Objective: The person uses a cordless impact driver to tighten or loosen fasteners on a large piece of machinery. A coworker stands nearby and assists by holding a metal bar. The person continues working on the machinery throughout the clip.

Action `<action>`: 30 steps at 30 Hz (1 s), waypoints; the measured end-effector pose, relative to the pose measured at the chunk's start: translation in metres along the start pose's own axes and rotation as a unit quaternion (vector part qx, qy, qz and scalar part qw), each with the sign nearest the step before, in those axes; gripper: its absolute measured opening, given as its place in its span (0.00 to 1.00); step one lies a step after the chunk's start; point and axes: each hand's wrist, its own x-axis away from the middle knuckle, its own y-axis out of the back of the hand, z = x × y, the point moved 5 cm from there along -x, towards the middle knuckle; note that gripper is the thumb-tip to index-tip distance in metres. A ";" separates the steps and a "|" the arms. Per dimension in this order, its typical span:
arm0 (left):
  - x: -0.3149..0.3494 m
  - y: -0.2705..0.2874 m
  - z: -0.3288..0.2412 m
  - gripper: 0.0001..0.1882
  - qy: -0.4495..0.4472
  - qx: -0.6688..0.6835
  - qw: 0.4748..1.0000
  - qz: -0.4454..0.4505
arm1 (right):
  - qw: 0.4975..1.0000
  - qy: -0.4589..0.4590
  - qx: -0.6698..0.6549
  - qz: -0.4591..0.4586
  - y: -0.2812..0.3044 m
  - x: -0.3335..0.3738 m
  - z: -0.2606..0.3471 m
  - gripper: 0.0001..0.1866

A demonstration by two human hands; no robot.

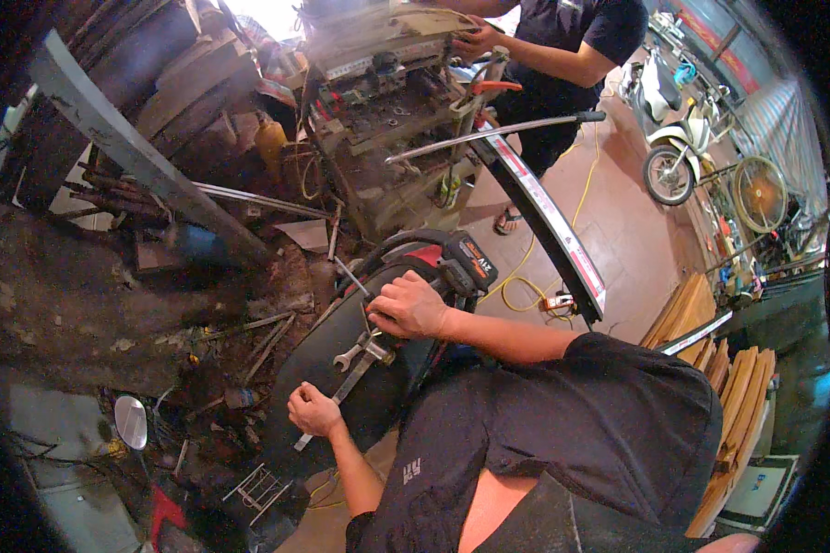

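- Left hand (314,408): fingers curled in, nearly closed, over the lower end of the flat bar; cannot tell whether it pinches anything.
- Flat bar (357,377): lies slantwise on the black seat (309,364), lower end passing under the left wrist, upper end by a metal fitting (380,351).
- Wrench (345,357): open-ended, on the seat just left of the fitting.
- Right hand (408,304): above the fitting, fingers bent and bunched, palm side hidden. Thin rod (350,276) slants up and left from the fingertips; cannot tell how firmly it is gripped.
- Battery (470,262): black with orange marks, just beyond the right hand.
- Mirror (132,422): round-edged, off to the left; wire rack (258,489) below and right of it.
- Planks (742,405): stacked at the right side.
- Long bar (546,221): black and white with red patches, beyond the right forearm; yellow cord (523,281) on the floor behind.
- Workbench (387,120): cluttered; a co-worker's hand (478,39) at its far edge.
- Scooter (678,152): white, farther off, upper right.
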 end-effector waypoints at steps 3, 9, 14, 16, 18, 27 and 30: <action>-0.001 0.000 -0.001 0.17 0.005 0.000 1.000 0.003 | 1.000 0.004 0.008 -0.005 0.001 -0.003 0.002 0.09; 0.000 -0.003 0.003 0.17 0.011 0.013 1.000 0.006 | 1.000 -0.004 0.026 -0.009 -0.003 -0.003 0.004 0.13; 0.002 -0.003 0.003 0.15 -0.003 0.005 0.999 -0.035 | 0.999 0.000 0.036 -0.009 -0.003 -0.005 0.006 0.13; 0.003 -0.002 0.002 0.15 -0.013 0.020 0.999 -0.040 | 0.999 0.001 0.034 -0.012 -0.002 -0.006 0.007 0.13; 0.003 -0.001 0.002 0.15 -0.016 0.023 0.999 -0.040 | 0.999 0.001 0.034 -0.015 -0.001 -0.006 0.008 0.13; 0.002 -0.003 0.003 0.15 -0.010 0.021 0.999 -0.041 | 0.999 -0.007 0.038 -0.020 -0.004 -0.005 0.006 0.13; 0.002 -0.004 0.005 0.15 0.002 0.020 0.999 -0.032 | 0.999 -0.005 0.030 -0.025 -0.005 -0.004 0.006 0.13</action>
